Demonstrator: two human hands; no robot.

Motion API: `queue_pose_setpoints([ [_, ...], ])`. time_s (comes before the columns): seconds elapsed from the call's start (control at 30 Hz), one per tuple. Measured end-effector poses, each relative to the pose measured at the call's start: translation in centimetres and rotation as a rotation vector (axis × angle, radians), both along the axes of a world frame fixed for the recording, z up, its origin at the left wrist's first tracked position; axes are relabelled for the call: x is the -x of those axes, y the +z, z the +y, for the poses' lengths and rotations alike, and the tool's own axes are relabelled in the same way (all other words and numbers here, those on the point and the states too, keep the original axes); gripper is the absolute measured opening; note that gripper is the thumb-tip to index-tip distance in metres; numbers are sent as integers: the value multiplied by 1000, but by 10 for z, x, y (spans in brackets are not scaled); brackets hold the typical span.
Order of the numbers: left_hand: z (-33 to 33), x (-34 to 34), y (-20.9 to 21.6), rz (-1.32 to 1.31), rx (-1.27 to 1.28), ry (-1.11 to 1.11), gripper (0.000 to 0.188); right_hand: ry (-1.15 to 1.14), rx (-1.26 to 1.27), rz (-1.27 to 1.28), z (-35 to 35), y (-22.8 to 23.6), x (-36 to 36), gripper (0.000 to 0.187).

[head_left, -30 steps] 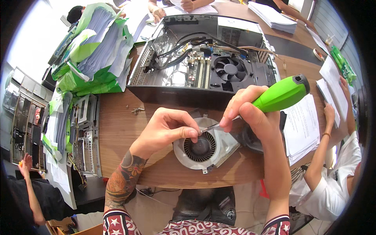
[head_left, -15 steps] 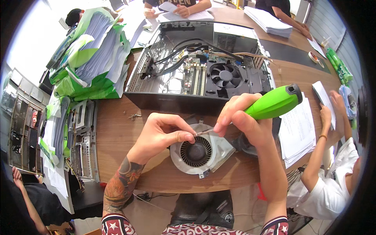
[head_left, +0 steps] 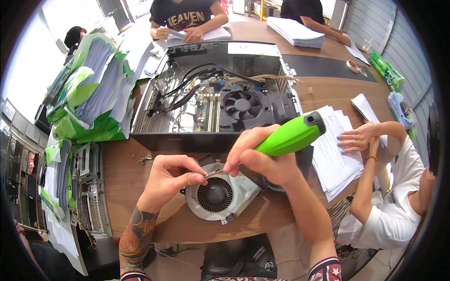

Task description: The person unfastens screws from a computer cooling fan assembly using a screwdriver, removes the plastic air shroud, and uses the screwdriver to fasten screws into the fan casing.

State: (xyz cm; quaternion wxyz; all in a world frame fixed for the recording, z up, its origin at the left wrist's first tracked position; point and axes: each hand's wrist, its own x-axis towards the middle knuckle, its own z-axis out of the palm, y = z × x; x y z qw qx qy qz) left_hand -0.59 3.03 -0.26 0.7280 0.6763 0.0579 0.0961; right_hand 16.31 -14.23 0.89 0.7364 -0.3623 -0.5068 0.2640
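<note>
The round grey metal blower fan with black blades (head_left: 216, 196) lies flat on the brown wooden table (head_left: 124, 175), near its front edge. The right hand (head_left: 262, 159) is clenched around the bright green plastic screwdriver (head_left: 290, 136); the left hand (head_left: 171, 180) pinches its thin metal shaft near the tip, above the fan rim. I think the tip should sit straight in the screw, with the fan kept from sliding. Just behind stands the open black computer case (head_left: 215, 100). 1 stack of white papers (head_left: 335, 150) lies beside the right hand, where another person's hand (head_left: 358, 138) rests.
</note>
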Motion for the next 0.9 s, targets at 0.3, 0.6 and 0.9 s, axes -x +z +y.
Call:
queue_pose_setpoints([
  [0.3,-5,0,3,-48,20,33,16,33,21,-26,-1,2,-1,20],
  [0.6,-4,0,-2,-97,-30,-14,17,32,35,-28,0,2,1,19],
  [0.9,-7,0,-2,-134,-50,-16,16,63,44,3,-1,1,-2,21],
])
